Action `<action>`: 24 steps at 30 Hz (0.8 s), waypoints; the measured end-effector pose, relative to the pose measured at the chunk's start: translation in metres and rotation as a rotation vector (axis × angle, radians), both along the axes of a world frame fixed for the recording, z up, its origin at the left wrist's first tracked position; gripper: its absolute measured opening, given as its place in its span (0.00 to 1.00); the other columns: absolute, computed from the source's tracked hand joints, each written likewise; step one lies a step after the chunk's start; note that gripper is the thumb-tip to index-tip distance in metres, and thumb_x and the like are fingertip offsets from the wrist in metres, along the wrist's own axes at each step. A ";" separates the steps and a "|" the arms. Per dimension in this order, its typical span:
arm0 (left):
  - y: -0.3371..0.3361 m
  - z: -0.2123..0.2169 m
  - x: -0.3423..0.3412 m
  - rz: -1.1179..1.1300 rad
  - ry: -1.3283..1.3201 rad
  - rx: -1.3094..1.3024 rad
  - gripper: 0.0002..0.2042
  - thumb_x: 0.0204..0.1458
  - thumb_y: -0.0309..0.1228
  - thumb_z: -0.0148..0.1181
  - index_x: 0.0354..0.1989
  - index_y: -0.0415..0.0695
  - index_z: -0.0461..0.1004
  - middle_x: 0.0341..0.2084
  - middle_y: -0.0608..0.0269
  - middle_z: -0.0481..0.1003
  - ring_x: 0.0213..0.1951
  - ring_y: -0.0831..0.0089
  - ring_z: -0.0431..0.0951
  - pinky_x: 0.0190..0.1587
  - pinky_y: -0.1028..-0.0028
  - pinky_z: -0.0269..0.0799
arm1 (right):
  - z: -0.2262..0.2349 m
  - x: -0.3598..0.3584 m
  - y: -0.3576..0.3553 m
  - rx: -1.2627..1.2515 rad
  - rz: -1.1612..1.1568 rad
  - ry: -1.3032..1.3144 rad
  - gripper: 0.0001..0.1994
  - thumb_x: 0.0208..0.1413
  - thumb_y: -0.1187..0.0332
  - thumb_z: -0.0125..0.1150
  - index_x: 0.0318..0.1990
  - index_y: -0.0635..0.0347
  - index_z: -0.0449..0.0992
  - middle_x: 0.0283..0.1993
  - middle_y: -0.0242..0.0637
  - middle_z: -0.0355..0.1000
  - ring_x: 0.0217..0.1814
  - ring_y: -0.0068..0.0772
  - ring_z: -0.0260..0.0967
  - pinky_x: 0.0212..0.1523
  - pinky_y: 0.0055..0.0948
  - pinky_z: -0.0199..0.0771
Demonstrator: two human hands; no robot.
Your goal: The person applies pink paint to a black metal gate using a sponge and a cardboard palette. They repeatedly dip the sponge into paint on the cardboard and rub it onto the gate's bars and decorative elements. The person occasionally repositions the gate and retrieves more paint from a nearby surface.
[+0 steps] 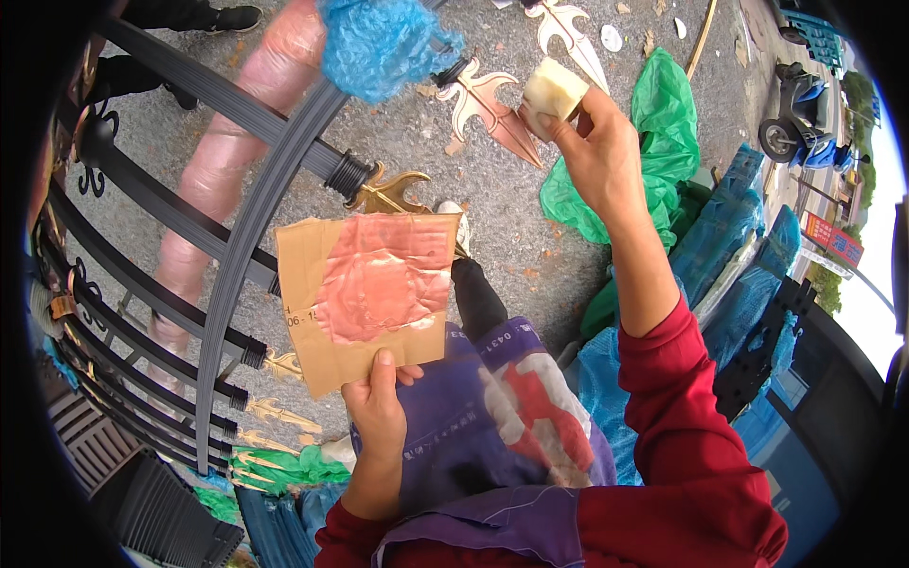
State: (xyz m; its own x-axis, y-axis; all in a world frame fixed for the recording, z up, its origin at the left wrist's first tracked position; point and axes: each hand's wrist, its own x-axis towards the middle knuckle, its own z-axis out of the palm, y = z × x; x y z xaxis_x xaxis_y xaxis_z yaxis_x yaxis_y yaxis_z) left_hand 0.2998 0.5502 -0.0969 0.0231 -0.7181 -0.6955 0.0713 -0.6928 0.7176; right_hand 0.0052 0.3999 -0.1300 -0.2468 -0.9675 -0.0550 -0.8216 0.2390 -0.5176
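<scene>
My left hand (379, 402) grips the lower edge of a cardboard piece (424, 352), thumb on top. A glossy reddish-pink patch of what looks like wet paint (383, 284) covers much of the board. Up and to the right, my right hand (606, 151) pinches a pale yellow sponge block (554, 92). The sponge is apart from the cardboard, over the ground. Just beyond the board lies a gold-coloured spearhead finial (388, 189) on a black fence rail. Left of the sponge, another finial (488, 109) has a coppery-pink tint.
Black metal fence panels (227, 246) fill the left side. A pink plastic-wrapped roll (222, 156) runs beneath them. Blue plastic (383, 47) lies at the top, green plastic (668, 114) to the right. Blue-wrapped bundles (720, 237) stand at right; a scooter (800, 118) is parked beyond. Another person's shoe (237, 18) shows top left.
</scene>
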 end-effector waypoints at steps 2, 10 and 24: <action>-0.001 -0.002 0.000 -0.029 0.023 -0.009 0.09 0.60 0.29 0.46 0.35 0.36 0.70 0.26 0.58 0.74 0.24 0.75 0.73 0.27 0.77 0.65 | 0.001 0.006 -0.007 -0.013 0.016 -0.049 0.11 0.46 0.68 0.63 0.28 0.67 0.70 0.29 0.49 0.70 0.35 0.53 0.68 0.36 0.43 0.66; -0.003 0.002 -0.009 0.014 -0.003 0.001 0.10 0.60 0.29 0.46 0.34 0.35 0.71 0.22 0.58 0.75 0.23 0.76 0.73 0.27 0.77 0.66 | -0.018 -0.007 0.020 -0.004 -0.135 -0.196 0.12 0.46 0.66 0.66 0.30 0.67 0.71 0.28 0.47 0.69 0.32 0.50 0.67 0.32 0.38 0.66; -0.001 -0.001 -0.033 0.007 0.017 0.008 0.11 0.60 0.29 0.47 0.34 0.34 0.72 0.22 0.58 0.76 0.23 0.76 0.73 0.28 0.78 0.67 | -0.023 0.000 -0.016 -0.125 0.208 0.043 0.09 0.48 0.70 0.62 0.34 0.64 0.73 0.27 0.41 0.67 0.29 0.38 0.65 0.32 0.36 0.66</action>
